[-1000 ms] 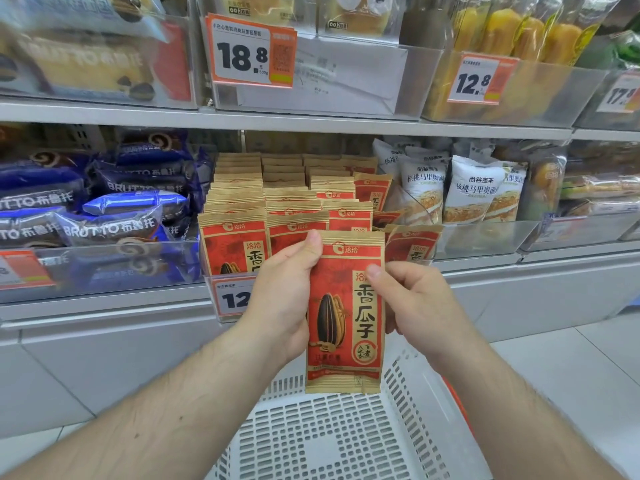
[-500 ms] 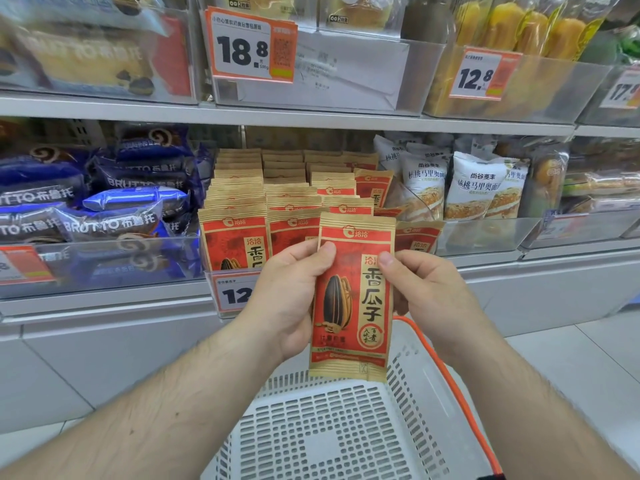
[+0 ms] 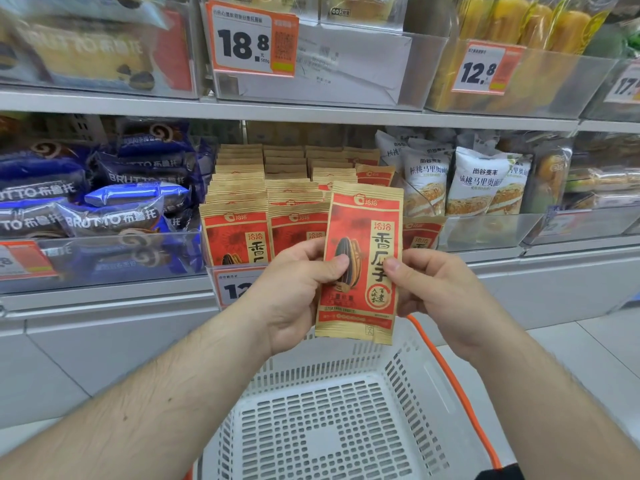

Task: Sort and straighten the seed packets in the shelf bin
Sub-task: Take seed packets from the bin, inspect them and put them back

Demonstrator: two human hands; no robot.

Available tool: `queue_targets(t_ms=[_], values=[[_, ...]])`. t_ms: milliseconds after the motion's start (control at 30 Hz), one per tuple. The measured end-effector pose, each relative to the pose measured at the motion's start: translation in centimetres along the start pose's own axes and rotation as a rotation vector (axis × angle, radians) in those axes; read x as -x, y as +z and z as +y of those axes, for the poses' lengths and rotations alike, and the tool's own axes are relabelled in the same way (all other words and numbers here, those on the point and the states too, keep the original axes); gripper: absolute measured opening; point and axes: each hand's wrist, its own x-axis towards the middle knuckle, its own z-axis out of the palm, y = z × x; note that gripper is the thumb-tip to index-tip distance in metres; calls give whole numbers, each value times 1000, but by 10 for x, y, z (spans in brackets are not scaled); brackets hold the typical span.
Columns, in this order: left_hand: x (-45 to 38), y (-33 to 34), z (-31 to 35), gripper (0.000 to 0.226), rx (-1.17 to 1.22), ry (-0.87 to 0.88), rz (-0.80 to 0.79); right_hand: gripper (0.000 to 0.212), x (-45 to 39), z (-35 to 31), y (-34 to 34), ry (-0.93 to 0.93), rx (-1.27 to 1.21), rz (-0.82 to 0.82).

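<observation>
A red and tan seed packet (image 3: 363,233) with a black sunflower seed printed on it is held upright in front of the shelf. My left hand (image 3: 294,289) pinches its left edge with the thumb on the front. My right hand (image 3: 429,289) pinches its right edge the same way. Behind it, the clear shelf bin (image 3: 211,271) holds several rows of the same seed packets (image 3: 239,202) standing upright, and one packet (image 3: 420,233) at the bin's right end leans sideways.
A white perforated shopping basket (image 3: 332,427) with an orange handle (image 3: 453,382) sits below my hands. Blue cake packs (image 3: 104,202) fill the bin to the left, white bread packs (image 3: 481,181) the bin to the right. An upper shelf with price tags (image 3: 252,39) overhangs.
Both hands have lifted the seed packet upward toward the bin, and my grip has slid lower on the packet. The packet now covers the front right of the bin.
</observation>
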Motion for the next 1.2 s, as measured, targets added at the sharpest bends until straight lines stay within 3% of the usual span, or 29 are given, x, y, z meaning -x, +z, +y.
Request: queue_targets(t_ms=[167,400,500,600,700,767,933,1100,1200], values=[[0,-1,1,26,53,4,28,61,3,4,-6,22,67,-218],[0,-2,0,25,16,11,32,59,5,2,-3,14,65,-231],[-3,-5,-5,28,-219,118,110,56,6,2,5,33,138,-195],[-2,-4,-10,52,-380,155,94,59,8,3,16,57,192,-177],[-2,-2,-17,72,-384,147,71,62,10,4,20,8,254,-247],[-2,-3,-17,67,-353,119,43,55,11,1,16,-48,313,-248],[2,-2,-16,53,-383,4,-121,22,6,-3,13,-223,153,26],[3,6,-19,38,-319,-21,-122,31,4,1,23,-244,208,123],[4,7,-15,18,-219,-21,-141,32,4,0,28,-230,167,103]])
